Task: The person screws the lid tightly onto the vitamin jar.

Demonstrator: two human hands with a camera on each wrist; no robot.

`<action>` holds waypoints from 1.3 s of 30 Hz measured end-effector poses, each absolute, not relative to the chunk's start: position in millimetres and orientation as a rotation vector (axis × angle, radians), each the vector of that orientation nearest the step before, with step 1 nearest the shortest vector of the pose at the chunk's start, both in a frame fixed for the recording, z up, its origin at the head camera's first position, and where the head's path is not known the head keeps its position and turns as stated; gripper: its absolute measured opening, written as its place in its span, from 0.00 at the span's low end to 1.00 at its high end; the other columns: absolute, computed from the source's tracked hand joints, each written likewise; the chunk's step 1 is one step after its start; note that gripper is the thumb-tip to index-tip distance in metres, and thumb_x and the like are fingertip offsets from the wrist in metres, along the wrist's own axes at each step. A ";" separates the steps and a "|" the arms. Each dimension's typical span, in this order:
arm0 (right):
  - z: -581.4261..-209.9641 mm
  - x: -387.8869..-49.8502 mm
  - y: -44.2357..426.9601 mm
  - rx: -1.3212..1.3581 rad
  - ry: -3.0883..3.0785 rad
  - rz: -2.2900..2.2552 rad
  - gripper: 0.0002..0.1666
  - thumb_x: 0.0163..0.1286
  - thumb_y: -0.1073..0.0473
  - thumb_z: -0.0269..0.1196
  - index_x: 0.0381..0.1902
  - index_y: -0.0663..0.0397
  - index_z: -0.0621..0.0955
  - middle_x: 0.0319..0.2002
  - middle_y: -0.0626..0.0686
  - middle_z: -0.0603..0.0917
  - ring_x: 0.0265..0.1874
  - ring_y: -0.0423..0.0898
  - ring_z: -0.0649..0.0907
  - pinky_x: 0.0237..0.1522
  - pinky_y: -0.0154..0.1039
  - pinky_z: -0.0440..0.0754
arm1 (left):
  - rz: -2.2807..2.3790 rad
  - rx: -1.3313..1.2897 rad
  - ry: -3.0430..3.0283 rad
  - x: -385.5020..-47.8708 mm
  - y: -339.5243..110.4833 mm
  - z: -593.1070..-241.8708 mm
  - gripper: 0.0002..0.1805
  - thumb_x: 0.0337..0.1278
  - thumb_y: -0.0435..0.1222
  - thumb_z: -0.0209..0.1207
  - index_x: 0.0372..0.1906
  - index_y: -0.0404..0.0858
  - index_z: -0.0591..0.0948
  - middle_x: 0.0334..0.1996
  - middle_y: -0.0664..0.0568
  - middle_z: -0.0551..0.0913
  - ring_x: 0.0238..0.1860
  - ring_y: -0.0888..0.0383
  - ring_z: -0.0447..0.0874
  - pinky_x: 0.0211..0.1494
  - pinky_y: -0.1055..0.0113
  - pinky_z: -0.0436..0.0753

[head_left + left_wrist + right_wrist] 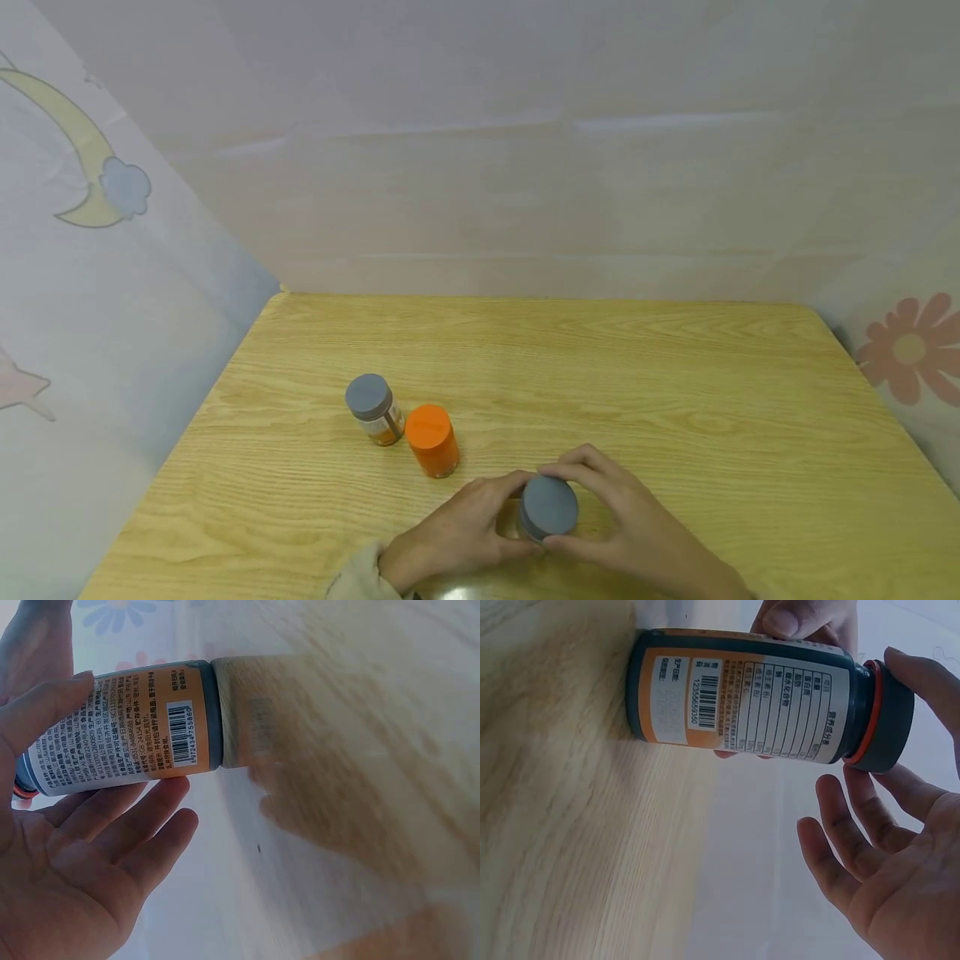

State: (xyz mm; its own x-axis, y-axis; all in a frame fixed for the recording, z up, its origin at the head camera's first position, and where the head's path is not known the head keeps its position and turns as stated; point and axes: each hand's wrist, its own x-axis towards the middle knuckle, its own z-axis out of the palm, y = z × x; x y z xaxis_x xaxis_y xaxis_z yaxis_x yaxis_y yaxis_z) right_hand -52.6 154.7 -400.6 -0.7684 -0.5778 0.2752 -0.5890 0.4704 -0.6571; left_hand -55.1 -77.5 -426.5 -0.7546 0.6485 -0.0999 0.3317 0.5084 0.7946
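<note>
A pill bottle (742,694) with a dark cap (549,506) and an orange and white label stands upright on the wooden table near its front edge. My left hand (468,525) grips the bottle's body, thumb on one side and fingers on the other. On the cap, thumb and fingers of my right hand (633,525) pinch from the opposite side. A red ring (868,712) shows just under the cap in the right wrist view. The label's barcode (180,733) faces the left wrist camera.
Left of the hands stand an orange-capped bottle (432,442) and, just behind it, a grey-capped jar (375,408) with an orange and white label. The wooden table (600,375) meets pale printed sheets (487,167) at the back and sides.
</note>
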 end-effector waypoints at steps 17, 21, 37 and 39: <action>-416.5 -49.1 143.7 0.999 -2.475 1.268 0.38 0.48 0.47 0.80 0.56 0.46 0.77 0.46 0.38 0.76 0.46 0.34 0.79 0.50 0.34 0.83 | 1.139 0.807 2.384 -55.0 -78.4 -428.9 0.30 0.62 0.50 0.64 0.66 0.46 0.72 0.61 0.59 0.80 0.61 0.65 0.77 0.64 0.67 0.78; -420.4 -46.8 141.8 0.940 -2.513 1.311 0.42 0.45 0.47 0.80 0.58 0.45 0.74 0.49 0.40 0.77 0.48 0.35 0.77 0.50 0.34 0.82 | 1.124 0.803 2.391 -55.0 -77.9 -428.8 0.31 0.60 0.48 0.66 0.66 0.46 0.72 0.61 0.59 0.80 0.61 0.65 0.77 0.64 0.66 0.78; -428.7 -45.1 141.8 0.982 -2.416 1.563 0.40 0.48 0.59 0.79 0.60 0.52 0.76 0.56 0.51 0.83 0.58 0.37 0.80 0.63 0.26 0.73 | 1.134 0.827 2.394 -55.6 -78.6 -430.5 0.33 0.61 0.50 0.64 0.69 0.46 0.70 0.64 0.58 0.78 0.64 0.64 0.76 0.65 0.66 0.77; -432.6 -44.1 138.4 0.944 -2.383 1.579 0.40 0.46 0.60 0.80 0.57 0.53 0.76 0.53 0.49 0.83 0.56 0.36 0.81 0.63 0.25 0.72 | 1.135 0.817 2.392 -55.9 -78.4 -430.0 0.32 0.61 0.50 0.65 0.68 0.46 0.71 0.63 0.58 0.79 0.63 0.64 0.76 0.65 0.67 0.77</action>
State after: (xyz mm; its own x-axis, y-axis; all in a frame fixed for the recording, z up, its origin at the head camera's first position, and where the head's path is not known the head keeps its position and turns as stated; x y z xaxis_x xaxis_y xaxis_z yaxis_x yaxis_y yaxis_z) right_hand -44.1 138.4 -432.6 -0.7957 -0.4258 0.4307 -0.5626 0.2563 -0.7860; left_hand -55.9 -78.4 -430.0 -0.7640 0.6404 -0.0793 0.3436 0.5078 0.7900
